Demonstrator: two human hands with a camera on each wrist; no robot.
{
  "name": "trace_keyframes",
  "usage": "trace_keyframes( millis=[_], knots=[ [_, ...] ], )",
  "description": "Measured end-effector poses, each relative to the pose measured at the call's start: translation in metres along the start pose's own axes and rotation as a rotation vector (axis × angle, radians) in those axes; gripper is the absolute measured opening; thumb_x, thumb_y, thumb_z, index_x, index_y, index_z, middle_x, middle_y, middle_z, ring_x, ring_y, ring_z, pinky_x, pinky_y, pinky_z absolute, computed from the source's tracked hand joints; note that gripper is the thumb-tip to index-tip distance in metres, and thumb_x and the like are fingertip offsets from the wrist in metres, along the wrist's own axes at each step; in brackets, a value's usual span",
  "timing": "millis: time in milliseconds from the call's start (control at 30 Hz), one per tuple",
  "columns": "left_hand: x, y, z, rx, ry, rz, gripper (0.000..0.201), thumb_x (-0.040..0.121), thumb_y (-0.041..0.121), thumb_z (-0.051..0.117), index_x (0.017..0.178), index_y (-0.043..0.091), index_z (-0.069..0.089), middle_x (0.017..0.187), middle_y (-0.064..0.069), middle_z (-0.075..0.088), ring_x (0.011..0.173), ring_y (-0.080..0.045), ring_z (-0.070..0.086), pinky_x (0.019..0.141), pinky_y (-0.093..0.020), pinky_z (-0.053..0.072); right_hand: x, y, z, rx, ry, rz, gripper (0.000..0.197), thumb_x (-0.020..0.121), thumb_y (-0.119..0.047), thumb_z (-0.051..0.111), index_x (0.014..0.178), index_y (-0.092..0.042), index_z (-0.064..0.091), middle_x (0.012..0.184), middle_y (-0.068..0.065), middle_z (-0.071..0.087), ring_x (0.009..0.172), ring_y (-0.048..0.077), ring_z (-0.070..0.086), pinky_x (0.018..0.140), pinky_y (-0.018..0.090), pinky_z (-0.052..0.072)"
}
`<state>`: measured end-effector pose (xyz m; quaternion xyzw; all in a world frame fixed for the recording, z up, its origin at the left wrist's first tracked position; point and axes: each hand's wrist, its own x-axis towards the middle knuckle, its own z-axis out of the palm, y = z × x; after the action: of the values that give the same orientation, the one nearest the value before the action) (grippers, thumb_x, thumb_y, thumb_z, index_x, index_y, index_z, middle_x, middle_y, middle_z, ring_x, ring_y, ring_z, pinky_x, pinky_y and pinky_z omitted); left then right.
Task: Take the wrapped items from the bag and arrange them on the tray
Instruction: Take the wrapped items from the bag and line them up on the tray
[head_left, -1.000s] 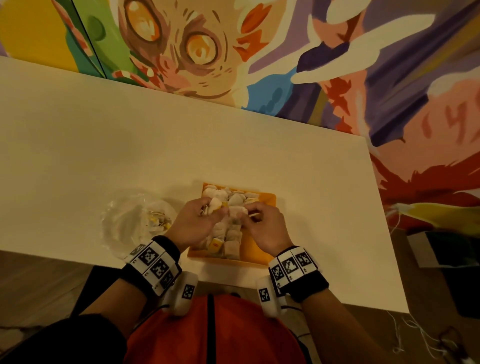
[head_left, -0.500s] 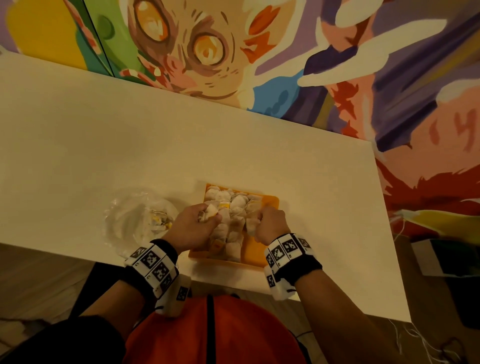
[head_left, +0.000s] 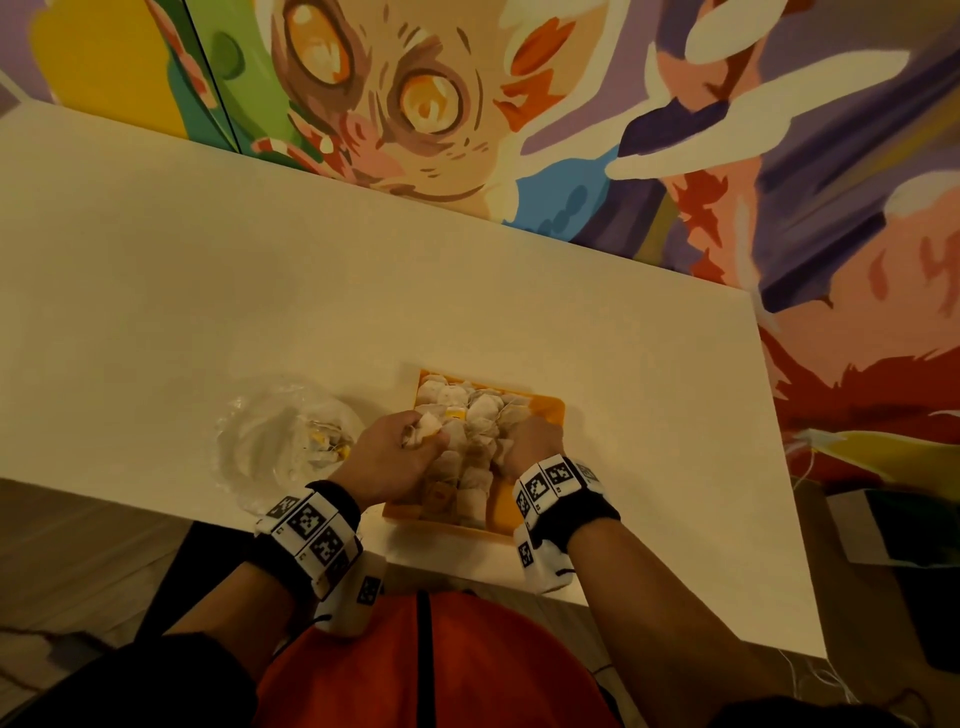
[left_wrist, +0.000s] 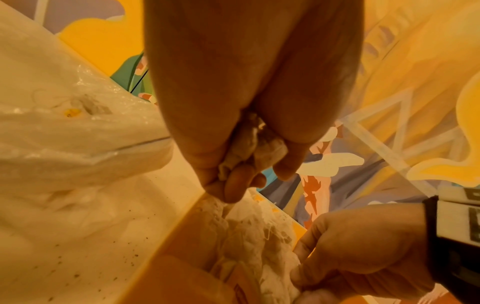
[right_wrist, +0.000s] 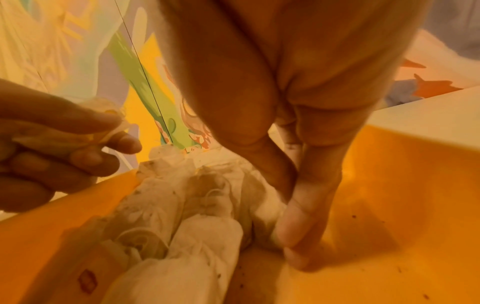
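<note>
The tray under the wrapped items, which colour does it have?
The tray is orange-yellow, a plain colour. The right wrist view shows it best.

A black wristband is worn on the left wrist, and over it a band of white blocks printed with black-and-white square markers is strapped. A white camera housing bearing one such marker is hung below that wrist, with a thin dark cable trailing from it. The same set is worn on the right wrist: a black wristband, white marker blocks and a white housing. Both forearms are left bare. A dark sleeve is seen at the left upper arm, and an orange-red garment with a dark central line is seen at the chest.
</note>
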<state>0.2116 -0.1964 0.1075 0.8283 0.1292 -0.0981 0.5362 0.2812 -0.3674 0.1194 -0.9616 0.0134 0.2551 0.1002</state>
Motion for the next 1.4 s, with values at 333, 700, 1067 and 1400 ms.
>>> trace_keyframes(
  millis=[333,700,1067,1400],
  knots=[
    [0.002,-0.002,0.0,0.015,-0.002,0.007,0.026,0.09,0.041,0.063,0.095,0.016,0.069,0.083,-0.001,0.071,0.069,-0.014,0.063,0.068,-0.035,0.051,0.006,-0.008,-0.004,-0.303,-0.021,-0.089,0.024,0.098,-0.009,0.041,0.094,-0.018,0.063,0.093,0.0,0.063,0.11,0.021,0.061,0.098,0.036,0.043],
    [0.001,-0.001,-0.002,-0.01,-0.01,0.001,0.025,0.091,0.04,0.063,0.093,0.015,0.068,0.072,-0.004,0.068,0.051,-0.006,0.051,0.055,-0.025,0.042,0.005,-0.007,-0.004,-0.098,-0.08,-0.019,0.017,0.094,-0.01,0.048,0.093,-0.014,0.064,0.103,0.005,0.067,0.101,0.022,0.064,0.087,0.026,0.049],
    [-0.002,0.002,-0.003,-0.04,-0.013,-0.003,0.022,0.091,0.038,0.063,0.093,0.016,0.068,0.065,0.009,0.06,0.046,0.002,0.046,0.052,-0.021,0.037,-0.005,-0.009,-0.014,-0.033,-0.064,-0.094,0.039,0.093,-0.001,0.043,0.057,-0.016,0.036,0.061,-0.003,0.039,0.06,0.012,0.046,0.05,0.018,0.03],
    [-0.012,0.019,-0.009,-0.125,-0.087,-0.046,0.01,0.091,0.02,0.066,0.098,0.013,0.069,0.077,0.001,0.065,0.051,-0.001,0.052,0.051,-0.02,0.045,-0.037,0.006,-0.026,0.498,0.17,-0.274,0.036,0.091,-0.005,0.053,0.125,-0.015,0.056,0.125,0.007,0.058,0.102,0.019,0.06,0.078,0.014,0.045]
  ],
)
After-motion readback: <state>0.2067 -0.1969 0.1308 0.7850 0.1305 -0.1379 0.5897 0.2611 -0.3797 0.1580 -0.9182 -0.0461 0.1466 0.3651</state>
